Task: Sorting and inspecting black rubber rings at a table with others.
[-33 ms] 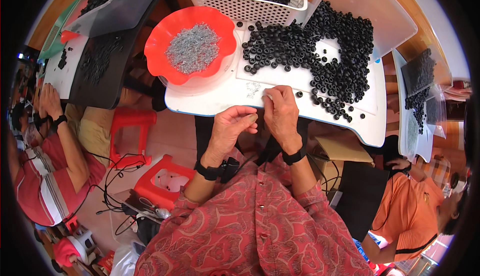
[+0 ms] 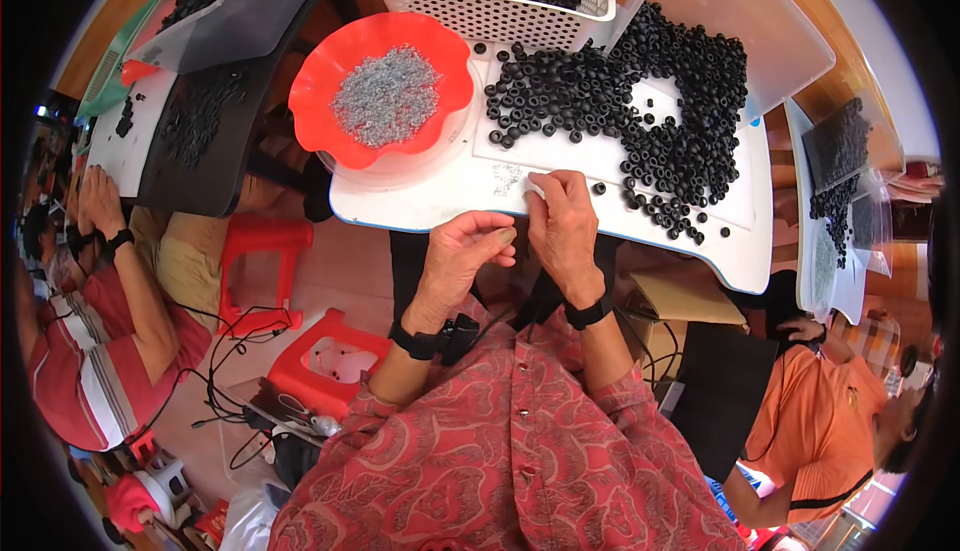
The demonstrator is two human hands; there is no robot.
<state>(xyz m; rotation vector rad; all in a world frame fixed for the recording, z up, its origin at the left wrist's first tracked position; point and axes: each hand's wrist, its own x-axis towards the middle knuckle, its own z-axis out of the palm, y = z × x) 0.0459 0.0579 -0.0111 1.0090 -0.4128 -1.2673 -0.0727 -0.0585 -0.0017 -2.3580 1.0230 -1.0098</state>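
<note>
Right grip (image 2: 562,213) pinches something small and pale at the near edge of the white surface (image 2: 440,201); too small to tell what. Left grip (image 2: 470,251) sits just near-left of it, thumb and forefinger nearly closed on a tiny piece we can't make out. Both are close together, off the surface edge.

We see the black rings (image 2: 660,101) spread far-right of the grips; one stray ring (image 2: 598,188) lies just right of the right hand, so that hand is nearer. Rings lie flat, no long axis. Red bowl (image 2: 310,111) of grey bits (image 2: 385,93) is far-left, nearer the left hand. White basket (image 2: 500,13) stands at the far edge. No labels legible.
</note>
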